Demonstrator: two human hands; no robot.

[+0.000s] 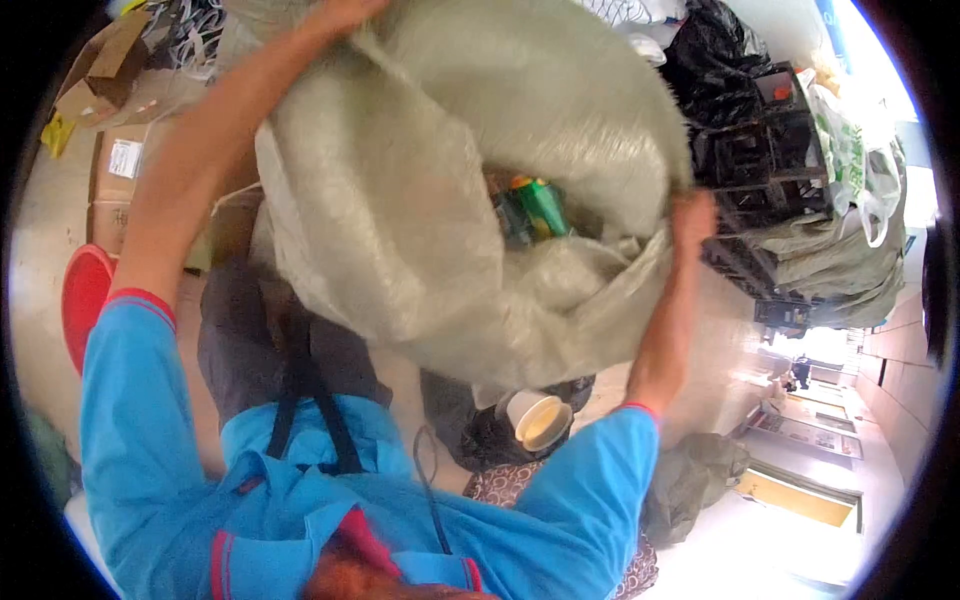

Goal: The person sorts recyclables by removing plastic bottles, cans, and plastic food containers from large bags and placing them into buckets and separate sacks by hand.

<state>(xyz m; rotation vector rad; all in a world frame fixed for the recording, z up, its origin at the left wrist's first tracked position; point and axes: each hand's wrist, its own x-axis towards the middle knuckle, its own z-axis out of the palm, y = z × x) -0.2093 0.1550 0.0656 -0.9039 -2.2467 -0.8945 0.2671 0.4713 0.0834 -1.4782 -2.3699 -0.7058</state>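
Observation:
A big pale grey-green woven sack (390, 200) fills the upper middle of the view, its mouth spread wide. My left hand (352, 12) is at the top edge, partly cut off, closed on the sack's far left rim. On the right side, my right hand (693, 212) grips the rim, slightly blurred. Down inside the mouth lies a green can or bottle (543, 207) with a yellow-orange end, beside darker items I cannot make out.
Black crates (765, 150) and a black plastic bag (710, 60) are stacked at the right. A pale cup (540, 418) stands among dark bags below the sack. At left are cardboard boxes (120, 175) and a red round object (86, 295).

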